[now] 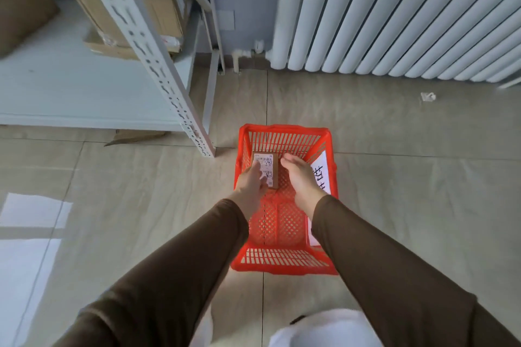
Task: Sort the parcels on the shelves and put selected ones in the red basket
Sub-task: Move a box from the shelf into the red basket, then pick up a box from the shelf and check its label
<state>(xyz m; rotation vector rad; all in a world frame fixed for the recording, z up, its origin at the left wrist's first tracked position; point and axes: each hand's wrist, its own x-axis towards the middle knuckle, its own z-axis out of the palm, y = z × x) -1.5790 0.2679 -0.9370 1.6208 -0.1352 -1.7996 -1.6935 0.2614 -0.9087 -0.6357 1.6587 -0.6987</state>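
- Below me, a red basket [284,132] of slotted plastic sits on pale floor tiles [408,177], with bare floor open on its left, right and far sides.
- Inside it, a small brown cardboard parcel [265,169] with a white printed label lies in the far left corner, close to the left wall and the far wall.
- I see my left hand [251,183] reaching into the basket, fingers fairly straight and lying over the parcel's label; whether the thumb grips the box I cannot tell.
- My right hand [300,177] is just right of the parcel, fingers loosely extended and holding nothing; whether it touches the box edge is unclear.
- Both arms wear smooth dark brown sleeves [394,276].
- A white paper sign [321,175] with dark handwriting lines the basket's right wall.
- To the left stands a grey metal shelf unit [70,98]; its perforated upright post [158,65] meets the floor near the basket's far left corner.
- Cardboard boxes [135,17] rest on the shelf.
- A white ribbed radiator [394,14] spans the far wall, well apart from the basket.
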